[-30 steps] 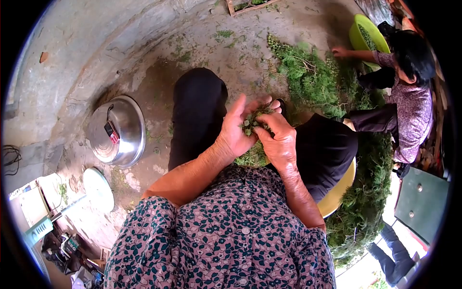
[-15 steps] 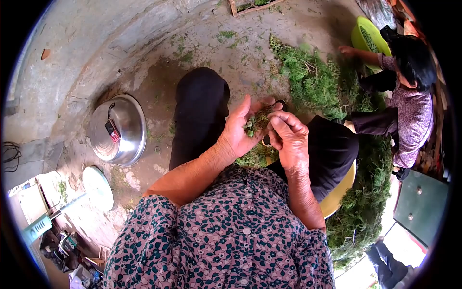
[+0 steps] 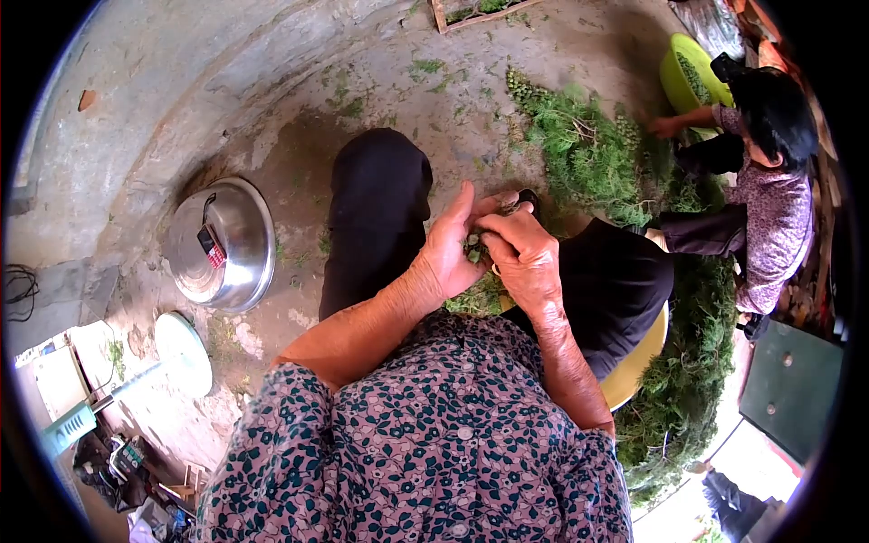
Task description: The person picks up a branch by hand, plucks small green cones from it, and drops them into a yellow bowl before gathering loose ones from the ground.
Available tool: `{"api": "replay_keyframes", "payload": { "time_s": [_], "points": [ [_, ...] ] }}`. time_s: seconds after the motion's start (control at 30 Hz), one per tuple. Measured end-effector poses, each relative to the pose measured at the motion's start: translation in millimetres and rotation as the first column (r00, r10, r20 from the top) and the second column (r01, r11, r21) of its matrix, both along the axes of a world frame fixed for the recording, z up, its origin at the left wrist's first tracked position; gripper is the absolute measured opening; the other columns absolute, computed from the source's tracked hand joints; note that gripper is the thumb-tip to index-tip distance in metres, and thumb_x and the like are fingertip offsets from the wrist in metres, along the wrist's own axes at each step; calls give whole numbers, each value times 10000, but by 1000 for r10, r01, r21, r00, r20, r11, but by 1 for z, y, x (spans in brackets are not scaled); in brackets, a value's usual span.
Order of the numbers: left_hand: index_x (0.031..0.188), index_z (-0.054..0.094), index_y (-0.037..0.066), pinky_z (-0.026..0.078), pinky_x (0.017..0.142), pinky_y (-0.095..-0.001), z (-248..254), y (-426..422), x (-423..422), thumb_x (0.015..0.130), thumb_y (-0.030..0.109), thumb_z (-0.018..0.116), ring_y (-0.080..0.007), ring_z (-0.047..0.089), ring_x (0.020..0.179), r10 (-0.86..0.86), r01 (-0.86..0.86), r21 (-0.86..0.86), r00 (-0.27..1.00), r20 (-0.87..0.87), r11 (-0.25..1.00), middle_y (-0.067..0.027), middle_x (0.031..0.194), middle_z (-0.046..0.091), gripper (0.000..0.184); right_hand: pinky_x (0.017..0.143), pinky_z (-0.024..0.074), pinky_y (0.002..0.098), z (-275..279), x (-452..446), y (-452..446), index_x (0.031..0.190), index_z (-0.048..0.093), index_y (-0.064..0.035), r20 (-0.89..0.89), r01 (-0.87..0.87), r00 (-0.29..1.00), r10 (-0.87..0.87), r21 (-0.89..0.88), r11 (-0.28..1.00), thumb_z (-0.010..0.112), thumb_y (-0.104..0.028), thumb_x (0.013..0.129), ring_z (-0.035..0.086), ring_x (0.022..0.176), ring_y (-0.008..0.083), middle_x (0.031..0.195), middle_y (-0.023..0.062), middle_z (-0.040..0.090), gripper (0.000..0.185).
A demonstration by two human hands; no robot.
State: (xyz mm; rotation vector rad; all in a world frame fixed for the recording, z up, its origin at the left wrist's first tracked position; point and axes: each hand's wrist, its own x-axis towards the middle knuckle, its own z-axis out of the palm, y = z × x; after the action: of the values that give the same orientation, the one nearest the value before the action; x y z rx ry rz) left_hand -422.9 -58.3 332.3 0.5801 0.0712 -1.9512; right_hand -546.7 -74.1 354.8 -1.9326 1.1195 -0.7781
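Note:
My left hand [image 3: 448, 242] is cupped, palm up, around a small bunch of green seed pods and bits of sprig [image 3: 473, 247]. Over its palm, my right hand [image 3: 520, 253] has its thumb and fingertips pinched at the bunch; the piece between them is mostly hidden by the fingers. Both hands are above the gap between my knees. Below them lie loose green sprigs [image 3: 478, 299], and the rim of a yellow basin [image 3: 641, 362] shows beside my right thigh.
Cut green branches [image 3: 588, 149] cover the floor ahead right, with a larger heap [image 3: 692, 362] at right. A co-worker [image 3: 774, 190] sits by a lime-green basin [image 3: 674, 77]. At left are a metal basin [image 3: 258, 244] with a phone on it and a pale fan [image 3: 186, 353].
My right hand drew back from the bunch, then returned over my left palm. The co-worker's hand shifted slightly away from the green basin, toward the branches.

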Motion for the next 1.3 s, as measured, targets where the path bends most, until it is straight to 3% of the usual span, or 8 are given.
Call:
{"api": "replay_keyframes", "payload": {
  "time_s": [0.13,0.3,0.53,0.8,1.0,1.13,1.2,1.3],
  "points": [
    [1226,469,4,380,957,-362,-10,0,1,915,508,342,-209,494,1104,21,-22,23,998,51,999,-100,1202,532,605,563,425,225,2,-7,-4,952,626,-14,215,60,971,-107,213,975,586,-13,821,508,665,85,781,7,552,137],
    [1184,494,-12,452,874,-357,-11,-1,3,925,444,384,-224,554,993,82,-79,30,992,-96,996,-114,1152,558,535,489,376,220,-1,-23,-7,975,594,-15,580,-223,633,-513,771,596,579,-77,847,520,615,96,806,45,594,143],
    [1203,415,-70,350,1014,-460,-10,-5,3,938,399,362,-353,444,1171,131,-128,37,984,-123,991,-228,1230,471,542,492,385,216,43,-98,2,952,601,-31,636,159,530,-562,576,802,600,-52,812,535,622,125,813,54,596,141],
    [1219,408,-83,306,1041,-467,-6,-9,0,936,414,350,-364,383,1217,123,-121,21,969,-213,992,-243,1264,430,574,739,404,250,13,-225,43,1113,549,9,124,849,416,-901,301,434,593,-141,808,536,900,142,976,70,599,342],
    [1224,398,-91,279,1055,-475,-4,-10,-3,926,435,361,-369,357,1233,115,-115,14,962,-246,993,-255,1293,394,606,790,432,301,-50,-286,68,1156,552,-26,-46,910,356,-933,243,335,496,-111,847,541,938,186,1123,115,563,325],
    [1236,379,-92,273,1058,-476,-4,-10,-4,922,443,362,-371,343,1243,116,-115,19,961,-252,993,-259,1300,383,621,804,460,321,-24,-260,53,1082,602,-20,241,968,187,-952,120,220,464,-95,876,584,897,212,1073,139,585,259],
    [1241,372,-93,272,1058,-476,-4,-11,-5,921,446,361,-372,338,1246,114,-116,7,958,-262,993,-261,1303,379,627,754,481,303,10,-212,38,1062,607,-16,34,859,273,-961,-458,228,493,-95,875,590,829,188,1004,135,600,233],
    [1244,371,-87,274,1056,-478,-5,-11,-6,916,458,367,-367,349,1241,112,-118,-13,967,-228,993,-254,1304,384,636,697,481,271,46,-130,25,981,621,-6,86,848,528,-845,-101,520,576,-36,818,576,777,152,893,86,608,172]
  ]
}}
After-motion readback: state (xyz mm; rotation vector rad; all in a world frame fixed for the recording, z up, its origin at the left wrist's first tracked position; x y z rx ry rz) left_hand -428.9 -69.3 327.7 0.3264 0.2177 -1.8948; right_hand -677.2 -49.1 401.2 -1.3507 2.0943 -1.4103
